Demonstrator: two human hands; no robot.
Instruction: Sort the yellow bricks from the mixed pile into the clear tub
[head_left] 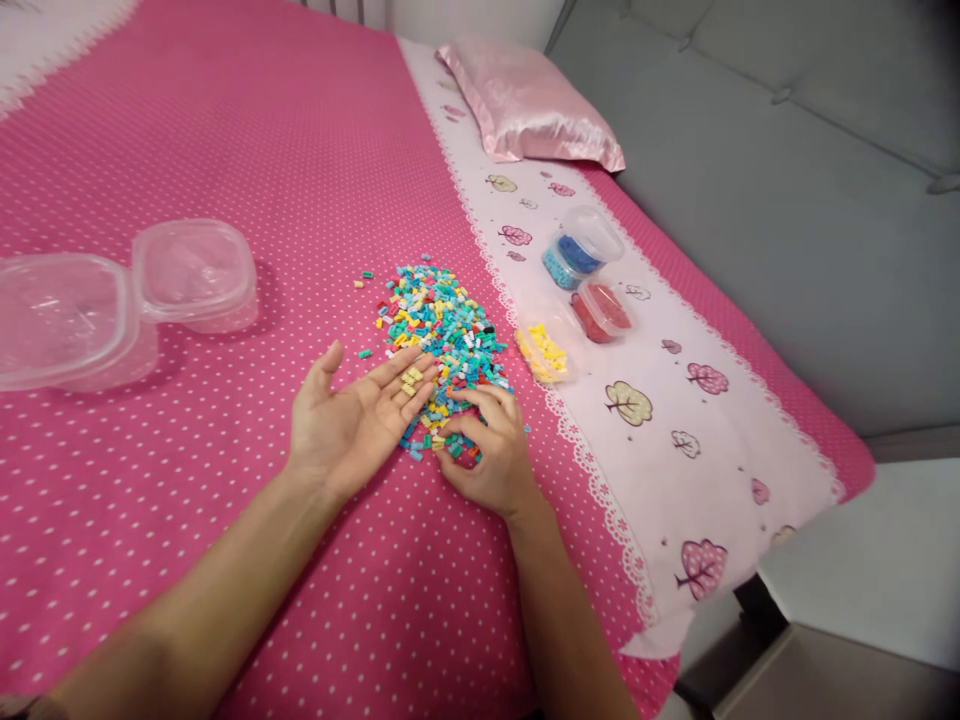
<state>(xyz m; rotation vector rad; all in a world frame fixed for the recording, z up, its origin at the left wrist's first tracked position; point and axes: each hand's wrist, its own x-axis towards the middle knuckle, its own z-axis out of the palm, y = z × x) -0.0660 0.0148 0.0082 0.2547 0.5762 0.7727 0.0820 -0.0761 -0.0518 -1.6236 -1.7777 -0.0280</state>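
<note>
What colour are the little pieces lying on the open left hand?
Pale yellow; the pieces on the left hand show best in the head view.

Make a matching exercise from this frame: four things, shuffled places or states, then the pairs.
Things
1. Bare left hand
2. Bare right hand
3. Shiny pink satin pillow
4. Small clear plastic container of yellow pieces

Places or states
A. Farthest of the four from the person
B. Fingers bent over the near edge of the multicoloured pile of small plastic pieces
C. Just right of that pile
D. Palm up, pale yellow pieces on its fingers

Pairs: 1-D, 2-B, 3-A, 4-C
</note>
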